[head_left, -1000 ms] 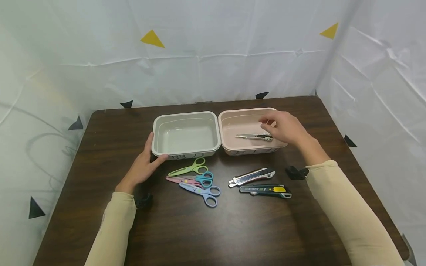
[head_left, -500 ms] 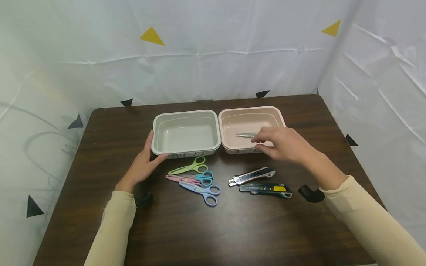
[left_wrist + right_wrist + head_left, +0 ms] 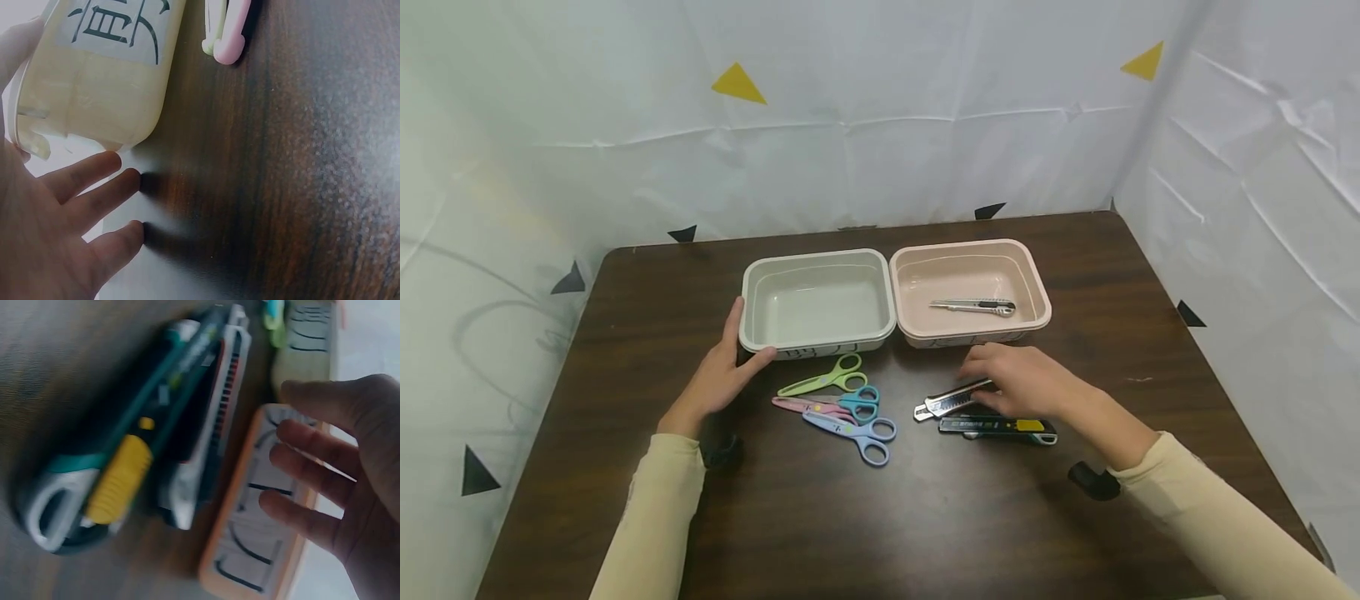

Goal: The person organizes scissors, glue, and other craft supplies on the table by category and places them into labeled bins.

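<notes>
My left hand (image 3: 717,379) rests at the near left corner of a pale grey plastic bin (image 3: 891,310), thumb along the front rim and fingers at the left side. In the left wrist view its lower fingers (image 3: 106,194) spread out beside the bin's wall. My right hand (image 3: 1018,379) hovers over a silver and black box cutter (image 3: 951,402), covering its rear end. The right wrist view shows these fingers (image 3: 306,515) loosely bent with nothing between them. Just nearer lies a dark green box cutter (image 3: 977,426) with a yellow slider, on top of another one mostly hidden.
A pink bin (image 3: 917,331) touches the grey one and holds slim silver box cutters (image 3: 973,307). Several craft scissors lie before the grey bin: green (image 3: 808,385), teal (image 3: 867,400), pink (image 3: 793,406) and lilac (image 3: 831,423). White sheeting (image 3: 850,167) surrounds the brown table (image 3: 880,533).
My right hand has moved from over the pink bin toward me, down to the silver and black box cutter. The left hand has stayed at the grey bin.
</notes>
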Tool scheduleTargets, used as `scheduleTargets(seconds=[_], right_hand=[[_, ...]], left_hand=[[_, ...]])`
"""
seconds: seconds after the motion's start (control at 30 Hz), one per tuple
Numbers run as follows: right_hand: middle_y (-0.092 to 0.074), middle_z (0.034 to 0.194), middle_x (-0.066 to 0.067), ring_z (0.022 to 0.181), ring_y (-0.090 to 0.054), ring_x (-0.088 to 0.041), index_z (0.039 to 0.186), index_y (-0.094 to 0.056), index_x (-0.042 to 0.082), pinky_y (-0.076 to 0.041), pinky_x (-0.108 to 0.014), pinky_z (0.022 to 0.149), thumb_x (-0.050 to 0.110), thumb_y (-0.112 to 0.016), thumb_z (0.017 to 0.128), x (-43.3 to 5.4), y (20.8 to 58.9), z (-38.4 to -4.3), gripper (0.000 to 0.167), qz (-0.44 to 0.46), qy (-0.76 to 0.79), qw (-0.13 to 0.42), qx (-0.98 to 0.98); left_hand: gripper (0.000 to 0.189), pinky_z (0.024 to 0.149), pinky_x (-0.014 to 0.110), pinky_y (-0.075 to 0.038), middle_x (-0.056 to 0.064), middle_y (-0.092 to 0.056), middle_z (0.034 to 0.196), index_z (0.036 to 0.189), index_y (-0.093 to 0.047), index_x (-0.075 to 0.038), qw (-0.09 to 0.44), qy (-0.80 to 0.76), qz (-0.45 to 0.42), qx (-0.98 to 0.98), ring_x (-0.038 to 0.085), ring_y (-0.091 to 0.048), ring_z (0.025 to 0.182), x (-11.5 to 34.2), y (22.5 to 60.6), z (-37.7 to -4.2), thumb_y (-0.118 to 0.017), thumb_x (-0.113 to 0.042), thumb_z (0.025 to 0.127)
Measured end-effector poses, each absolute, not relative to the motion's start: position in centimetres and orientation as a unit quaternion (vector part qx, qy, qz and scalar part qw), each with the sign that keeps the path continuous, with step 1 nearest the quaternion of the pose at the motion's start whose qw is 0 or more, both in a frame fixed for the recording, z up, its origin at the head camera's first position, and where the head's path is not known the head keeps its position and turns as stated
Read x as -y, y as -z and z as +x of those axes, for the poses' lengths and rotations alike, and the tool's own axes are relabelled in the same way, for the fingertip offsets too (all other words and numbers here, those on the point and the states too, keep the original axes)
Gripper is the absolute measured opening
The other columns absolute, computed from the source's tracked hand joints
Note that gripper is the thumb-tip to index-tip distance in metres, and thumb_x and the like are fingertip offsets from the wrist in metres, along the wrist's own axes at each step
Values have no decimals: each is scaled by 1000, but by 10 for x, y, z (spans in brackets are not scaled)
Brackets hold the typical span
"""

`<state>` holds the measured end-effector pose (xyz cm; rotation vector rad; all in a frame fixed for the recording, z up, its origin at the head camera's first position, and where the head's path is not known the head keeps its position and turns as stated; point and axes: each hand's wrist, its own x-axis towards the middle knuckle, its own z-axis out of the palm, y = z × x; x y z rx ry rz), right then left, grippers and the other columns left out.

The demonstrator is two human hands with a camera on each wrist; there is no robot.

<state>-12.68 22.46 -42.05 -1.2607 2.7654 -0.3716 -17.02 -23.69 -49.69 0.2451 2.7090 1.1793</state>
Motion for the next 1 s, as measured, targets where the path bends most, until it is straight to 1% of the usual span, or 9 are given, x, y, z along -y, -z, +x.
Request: scheduleTargets(seconds=[0.1, 0.23, 0.33, 0.43, 0.6, 0.9, 1.0], right_hand=[[-61, 104, 5, 93, -57, -12, 110, -73, 17, -54, -36, 71, 17, -77, 82, -226, 434, -124, 28, -414, 114, 46, -902], [-59, 106, 4, 98, -57, -15, 113, -71, 15, -54, -38, 73, 10, -76, 79, -229, 444, -123, 34, -419, 106, 35, -901], [-59, 105, 4, 98, -56, -15, 116, -70, 16, -53, -38, 72, 8, -76, 78, -230, 449, -124, 40, -415, 99, 26, -904], [-59, 104, 4, 97, -56, -15, 120, -68, 16, -53, -38, 72, 6, -76, 78, -232, 453, -125, 44, -410, 94, 35, -906], [-60, 104, 3, 95, -56, -16, 121, -67, 15, -53, -38, 71, 6, -77, 78, -232, 456, -123, 45, -404, 92, 53, -908], [-58, 101, 3, 93, -56, -16, 122, -67, 16, -52, -36, 67, 5, -78, 78, -230, 462, -123, 46, -395, 84, 46, -914], [-58, 101, 3, 92, -55, -15, 122, -68, 17, -52, -36, 68, 5, -79, 79, -229, 462, -122, 46, -389, 84, 49, -916]], left_hand=[[95, 104, 70, -24, 6, -8, 164, 150, 16, -49, 85, -397, 86, -910, 42, -25, 142, 236, 497, -170, -59, -57, 92], [95, 104, 70, -25, 6, -9, 164, 151, 16, -49, 84, -398, 83, -910, 42, -26, 142, 236, 497, -170, -59, -58, 92], [96, 104, 70, -25, 7, -9, 164, 151, 16, -48, 83, -397, 80, -911, 43, -26, 142, 236, 497, -170, -59, -59, 92], [96, 104, 70, -24, 9, -9, 164, 151, 17, -47, 84, -393, 80, -912, 44, -26, 142, 236, 496, -170, -58, -59, 91], [97, 104, 70, -24, 8, -8, 164, 151, 17, -48, 88, -391, 76, -913, 43, -25, 142, 237, 496, -169, -58, -60, 91], [96, 104, 70, -25, 8, -8, 164, 151, 16, -47, 86, -390, 74, -914, 42, -26, 142, 237, 497, -169, -58, -60, 91], [96, 104, 70, -25, 7, -8, 164, 151, 16, -47, 88, -392, 77, -913, 43, -25, 142, 237, 497, -169, -58, -60, 92]])
